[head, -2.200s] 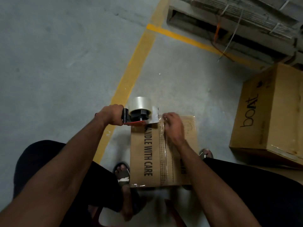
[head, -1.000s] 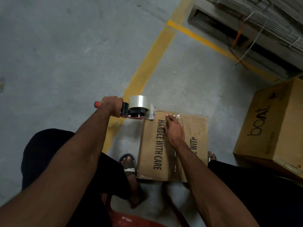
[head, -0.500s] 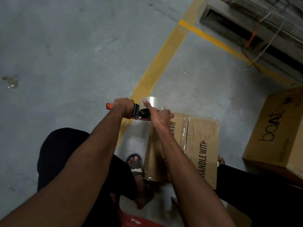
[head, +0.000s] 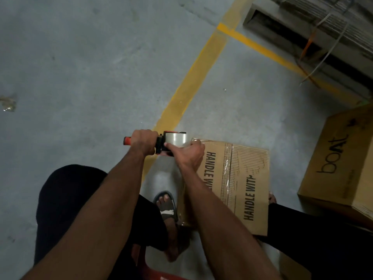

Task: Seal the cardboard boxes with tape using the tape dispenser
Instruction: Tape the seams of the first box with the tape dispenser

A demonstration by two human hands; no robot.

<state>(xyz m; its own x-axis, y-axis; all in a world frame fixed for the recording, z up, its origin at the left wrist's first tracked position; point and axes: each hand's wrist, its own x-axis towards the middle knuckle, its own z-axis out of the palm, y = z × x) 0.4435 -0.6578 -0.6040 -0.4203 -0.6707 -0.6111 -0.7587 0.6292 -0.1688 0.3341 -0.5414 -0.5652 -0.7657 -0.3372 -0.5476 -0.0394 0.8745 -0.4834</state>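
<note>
Head view: taped cardboard box (head: 242, 178) shut.

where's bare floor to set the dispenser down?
Bare grey concrete floor left of the yellow painted line; another patch between that line, the "HANDLE WITH CARE" cardboard box and the large brown "boat" carton. Crowded near the sandalled foot, where both hands meet on the orange-handled tape dispenser.

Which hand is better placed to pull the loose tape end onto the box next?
Right. The right hand already rests on the tape roll, beside the box; the left hand grips the dispenser handle.
</note>
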